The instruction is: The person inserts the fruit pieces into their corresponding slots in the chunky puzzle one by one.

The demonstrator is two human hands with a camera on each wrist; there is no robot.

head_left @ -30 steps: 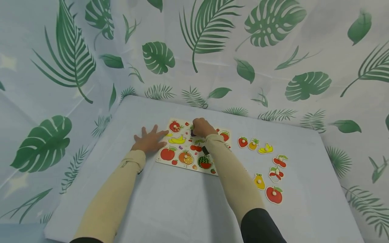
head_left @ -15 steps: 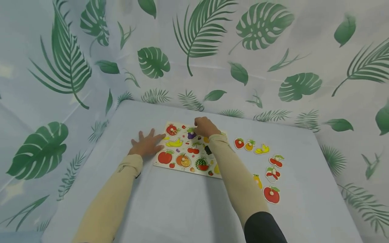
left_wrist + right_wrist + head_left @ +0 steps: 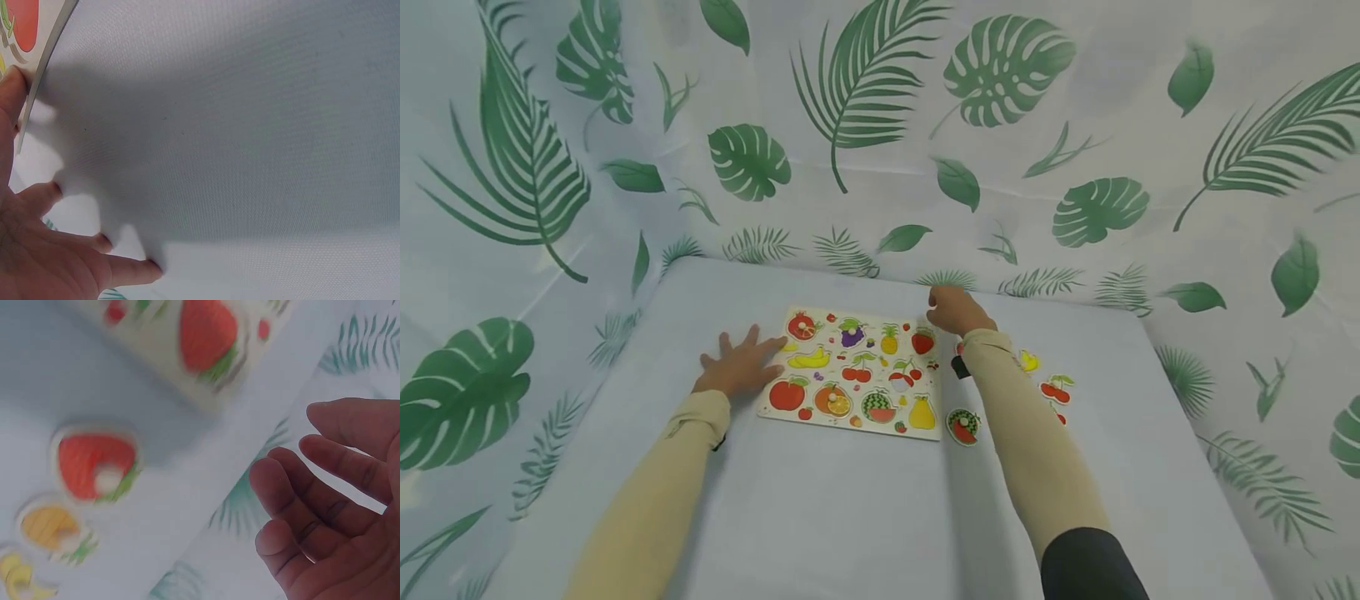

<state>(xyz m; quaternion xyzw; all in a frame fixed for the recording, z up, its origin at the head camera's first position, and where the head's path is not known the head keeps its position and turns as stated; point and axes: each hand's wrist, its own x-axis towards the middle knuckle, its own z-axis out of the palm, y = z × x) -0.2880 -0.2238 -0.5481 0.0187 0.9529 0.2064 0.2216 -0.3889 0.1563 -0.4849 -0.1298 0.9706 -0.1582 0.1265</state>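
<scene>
A fruit puzzle board (image 3: 816, 421) lies flat on the white table. My left hand (image 3: 737, 365) rests at its left edge with the fingers spread; in the left wrist view a fingertip (image 3: 14, 84) touches the board's border. Knobbed grapes (image 3: 852, 332), a pomegranate (image 3: 801, 326) and an orange (image 3: 832, 400) sit on the board. Just past the board's far right corner hovers my right hand (image 3: 958, 310), holding nothing. Its fingers (image 3: 272, 484) are loosely bent in the right wrist view. Near it lies a loose strawberry piece (image 3: 97, 465).
Right of the board lie more loose knobbed pieces: a watermelon (image 3: 963, 427), cherries (image 3: 1057, 388), bananas (image 3: 1028, 360) and a pineapple (image 3: 53, 525). My right forearm hides others. A leaf-print curtain (image 3: 880, 200) hangs behind the table.
My right hand has left the grapes piece and moved right, beyond the board's edge, uncovering the board's upper right part. The left hand keeps its place. The head view has swung rightward.
</scene>
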